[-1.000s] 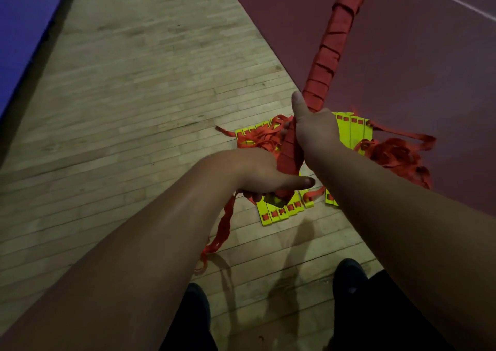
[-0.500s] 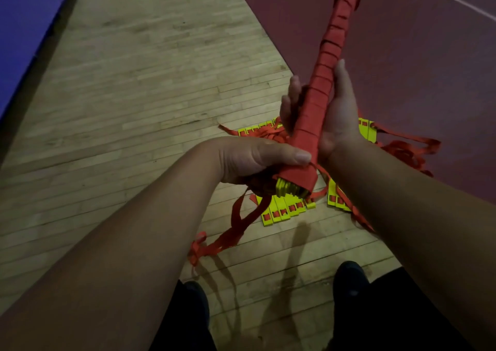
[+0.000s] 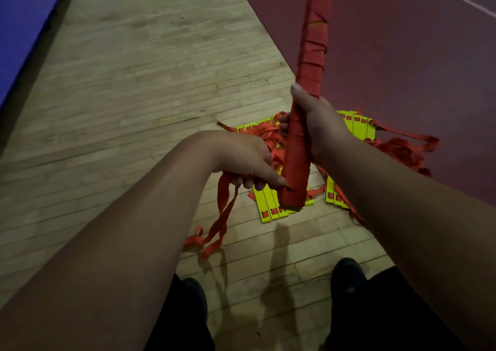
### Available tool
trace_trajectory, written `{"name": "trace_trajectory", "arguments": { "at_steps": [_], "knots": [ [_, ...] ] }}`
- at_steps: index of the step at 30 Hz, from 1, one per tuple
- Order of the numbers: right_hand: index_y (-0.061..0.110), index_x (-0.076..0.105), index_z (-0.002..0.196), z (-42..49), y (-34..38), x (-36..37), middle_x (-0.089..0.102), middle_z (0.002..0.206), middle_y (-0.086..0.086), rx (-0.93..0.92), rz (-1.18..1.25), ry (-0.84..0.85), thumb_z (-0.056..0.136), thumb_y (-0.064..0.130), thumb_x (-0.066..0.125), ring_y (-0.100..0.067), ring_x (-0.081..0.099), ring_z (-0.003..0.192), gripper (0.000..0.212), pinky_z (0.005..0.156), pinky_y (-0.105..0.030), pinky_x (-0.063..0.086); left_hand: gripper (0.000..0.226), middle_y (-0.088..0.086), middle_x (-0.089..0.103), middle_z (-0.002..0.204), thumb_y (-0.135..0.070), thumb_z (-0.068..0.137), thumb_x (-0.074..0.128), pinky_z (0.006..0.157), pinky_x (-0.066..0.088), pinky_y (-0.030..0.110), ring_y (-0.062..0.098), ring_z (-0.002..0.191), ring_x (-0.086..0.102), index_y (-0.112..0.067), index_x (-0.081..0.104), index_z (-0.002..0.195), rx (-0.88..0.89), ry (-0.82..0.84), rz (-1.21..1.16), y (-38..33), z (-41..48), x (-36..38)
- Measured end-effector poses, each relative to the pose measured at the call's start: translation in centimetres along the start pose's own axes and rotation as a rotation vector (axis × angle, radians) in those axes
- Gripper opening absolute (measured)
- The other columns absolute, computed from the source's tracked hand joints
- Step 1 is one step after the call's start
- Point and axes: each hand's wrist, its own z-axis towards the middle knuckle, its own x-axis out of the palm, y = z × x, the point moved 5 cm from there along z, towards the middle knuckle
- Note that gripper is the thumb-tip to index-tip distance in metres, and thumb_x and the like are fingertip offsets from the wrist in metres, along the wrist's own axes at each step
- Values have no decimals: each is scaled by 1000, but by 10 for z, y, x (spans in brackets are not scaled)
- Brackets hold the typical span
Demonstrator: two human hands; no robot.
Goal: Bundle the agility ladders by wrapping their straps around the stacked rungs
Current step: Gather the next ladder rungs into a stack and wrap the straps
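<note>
At 6 o'clock, two dark shoes (image 3: 346, 278) on the wooden floor (image 3: 120, 95); just past them, toward 7 o'clock, the loose strap tail (image 3: 222, 208) hangs from the left hand (image 3: 247, 162). Step in hand, as I judge it: closing off the last turns at the near end of the wrapped bundle (image 3: 314, 55); do it well by pulling the tail taut, laying each turn flat against the one before, then tucking the end under so it can't slip; slack could snag the pile below. Left hand: fingers curled round the strap tail, thumb tip against the bundle's near end. Right hand (image 3: 319, 127), dead centre: clenched round the bundle, thumb up along it. Bundle is held off the floor, near upright, running out of frame at 12 o'clock. Beyond the hands, unbundled ladders (image 3: 268, 208) lie on the floor, yellow rungs in tangled red straps; red mat (image 3: 402, 68) at 2 o'clock; blue mat (image 3: 16, 15) at 10.
</note>
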Motion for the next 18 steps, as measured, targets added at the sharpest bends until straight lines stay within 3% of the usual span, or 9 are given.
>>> {"name": "trace_trajectory", "arguments": {
  "at_steps": [4,9,12,15,16,18],
  "knots": [
    [16,61,110,-1,-3,4,71,82,-16,-121,-54,-63,97,35,80,-26,71,68,30,60,-34,59,67,-3,71,70,-82,92,59,56,51,27,12,57,61,-18,75,85,-86,-92,93,-17,5,12],
    [10,61,119,-8,-3,13,78,96,-16,-117,-79,2,96,29,81,-25,78,81,37,71,-38,63,53,-5,63,68,-76,92,66,58,44,28,14,60,59,-27,62,72,-43,-251,269,-18,10,15],
    [9,60,124,-11,4,14,77,97,-16,-66,-45,64,95,32,81,-28,79,86,42,86,-47,63,53,-4,66,71,-74,85,75,61,49,30,18,63,61,-21,74,86,-48,-159,184,-3,14,10],
    [12,59,134,-16,12,13,78,101,-17,56,36,163,97,61,68,-32,79,92,61,87,-49,65,54,1,59,74,-62,76,85,57,45,30,18,64,53,-14,72,97,18,53,-40,8,8,12],
    [12,60,132,-19,15,14,77,100,-18,79,70,204,97,68,62,-32,78,90,65,83,-46,65,54,2,58,77,-58,72,86,57,43,29,17,65,51,-13,71,99,57,121,-117,6,3,15],
    [7,65,107,-26,21,16,75,93,-17,100,143,283,98,74,54,-28,75,79,68,74,-39,62,67,10,59,90,-51,68,86,62,45,27,21,76,54,-2,68,110,114,232,-205,0,-3,24]
  ]
}}
